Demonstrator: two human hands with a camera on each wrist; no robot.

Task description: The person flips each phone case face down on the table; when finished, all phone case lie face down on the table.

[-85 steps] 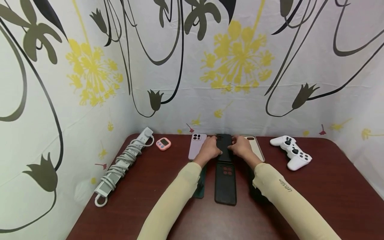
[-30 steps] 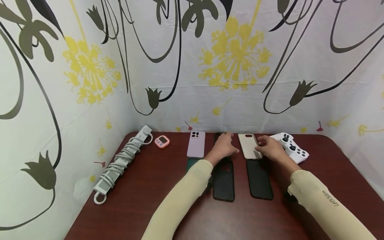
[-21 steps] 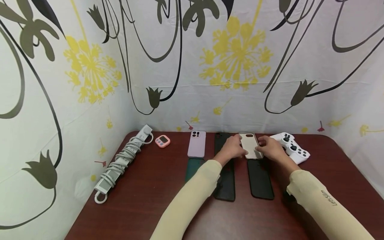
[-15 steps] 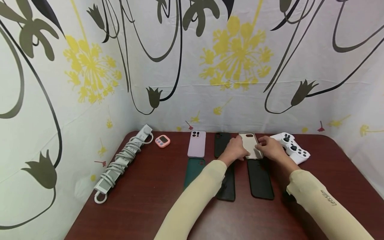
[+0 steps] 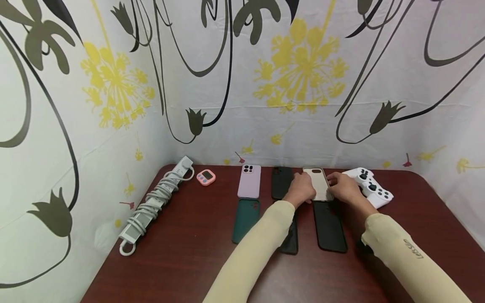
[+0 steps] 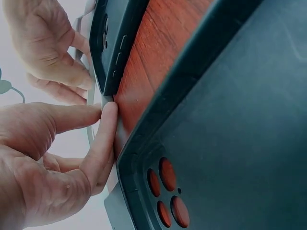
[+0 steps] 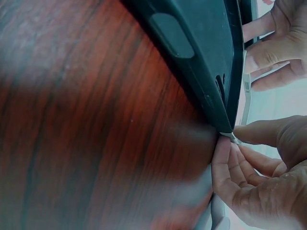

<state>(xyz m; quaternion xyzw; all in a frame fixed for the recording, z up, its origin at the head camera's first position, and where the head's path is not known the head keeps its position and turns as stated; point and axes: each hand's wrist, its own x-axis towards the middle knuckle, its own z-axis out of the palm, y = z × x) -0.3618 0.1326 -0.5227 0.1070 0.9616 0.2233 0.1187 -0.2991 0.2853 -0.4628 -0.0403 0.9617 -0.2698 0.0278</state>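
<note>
A cream phone case (image 5: pixel 319 184) lies in the back row on the table, between my two hands. My left hand (image 5: pixel 302 188) pinches its left edge near the front corner, thumb and forefinger close together in the left wrist view. At the right edge, my right hand (image 5: pixel 342 187) pinches the case between thumb and bent fingers. A black phone case (image 5: pixel 329 227) lies directly in front of it. To the left are a dark phone case (image 5: pixel 281 181) and, partly under my left sleeve, another black case (image 5: pixel 290 240).
Farther left are a lilac phone case (image 5: pixel 249 182) and a green phone case (image 5: pixel 244 221). A white game controller (image 5: pixel 373 190) lies just beyond my right hand. A pink timer (image 5: pixel 206 177) and a cord-wrapped power strip (image 5: pixel 153 204) lie at the left. Patterned cloth (image 5: pixel 242 143) hangs behind the table.
Both hands have left the dark case in the back row and moved right to the cream case. My left hand arrived after the right and shifted slightly along its left edge.
</note>
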